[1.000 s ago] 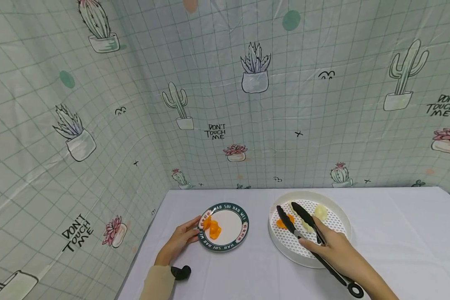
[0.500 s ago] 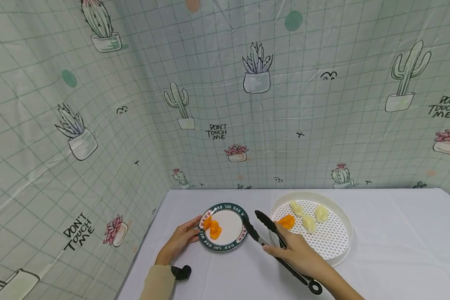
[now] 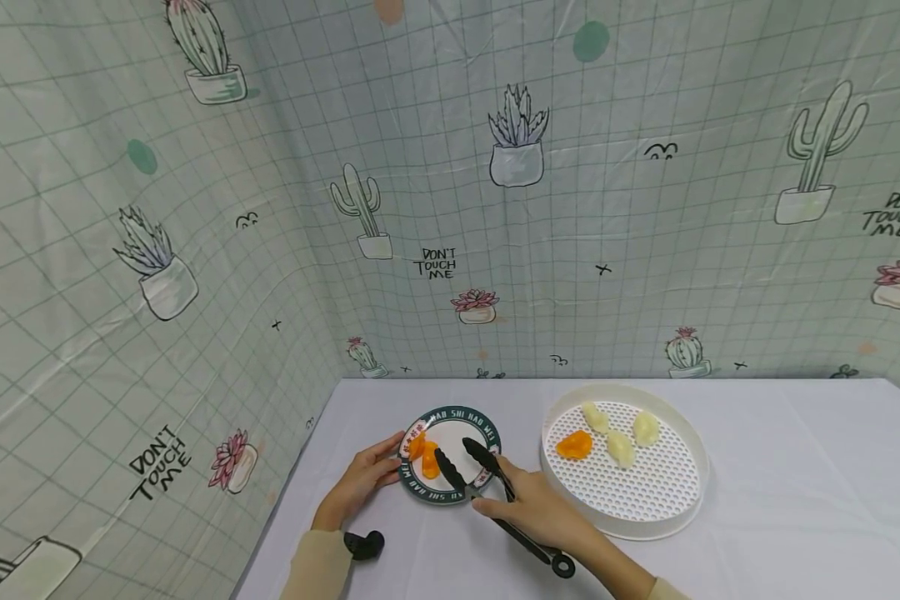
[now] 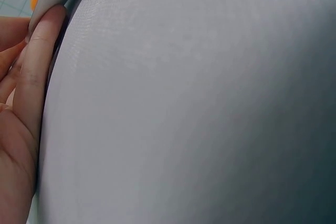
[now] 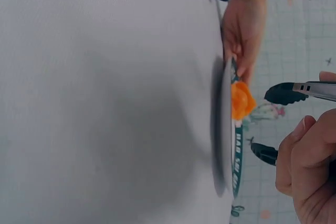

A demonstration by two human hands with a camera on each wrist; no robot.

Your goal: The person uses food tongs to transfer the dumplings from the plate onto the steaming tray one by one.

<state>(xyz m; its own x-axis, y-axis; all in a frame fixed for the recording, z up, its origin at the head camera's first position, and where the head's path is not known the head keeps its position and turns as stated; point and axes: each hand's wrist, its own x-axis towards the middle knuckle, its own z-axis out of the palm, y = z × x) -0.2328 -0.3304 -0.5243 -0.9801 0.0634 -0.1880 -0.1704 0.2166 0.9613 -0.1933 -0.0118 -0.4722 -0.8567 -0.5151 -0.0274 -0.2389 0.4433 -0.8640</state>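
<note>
In the head view, my left hand (image 3: 362, 477) grips the left rim of a round plate (image 3: 448, 433) with a green lettered border. The left wrist view shows a finger under that rim. Two lumpy orange pieces (image 3: 431, 460) lie on the plate's left side. My right hand (image 3: 534, 502) holds black-tipped tongs (image 3: 523, 542), their tips spread apart over the plate with nothing between them. One tip overlaps the nearer orange piece in the head view. From the right wrist, both tong tips show above the plate, close to an orange piece (image 5: 242, 101).
A white round tray (image 3: 662, 487) with a perforated base stands right of the plate. It holds one orange piece (image 3: 574, 445) and several pale yellow pieces (image 3: 620, 448). A black device (image 3: 365, 545) sits by my left wrist. Patterned cloth (image 3: 555, 250) rises behind the table.
My right hand has carried the spread tongs leftward from over the tray to over the plate. The left hand stays at the plate's rim.
</note>
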